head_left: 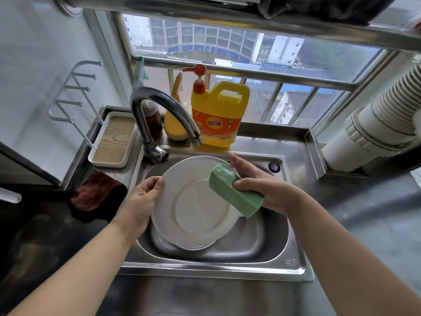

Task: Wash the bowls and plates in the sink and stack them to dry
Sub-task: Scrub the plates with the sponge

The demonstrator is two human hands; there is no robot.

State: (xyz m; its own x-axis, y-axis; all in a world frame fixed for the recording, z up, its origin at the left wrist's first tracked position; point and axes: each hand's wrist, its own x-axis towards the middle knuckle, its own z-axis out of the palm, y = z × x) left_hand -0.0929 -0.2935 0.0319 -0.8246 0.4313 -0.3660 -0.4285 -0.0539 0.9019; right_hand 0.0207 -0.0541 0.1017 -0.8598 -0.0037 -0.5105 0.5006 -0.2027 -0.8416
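White porcelain is tilting over the steel sink [293, 265]: the left hand [142, 201] is pinching the plate [196, 208] by its left rim, while the right hand [262, 185] is gripping a green sponge [234, 192] against the plate's upper right edge. More white dishes [196, 247] are lying beneath it in the basin. Behind, a curved faucet [166, 110] is arching beside a yellow detergent jug [218, 115], below a barred window [250, 55]. A dark red cloth [98, 195] is lying on the counter at left, near a wood-lined tray [114, 140].
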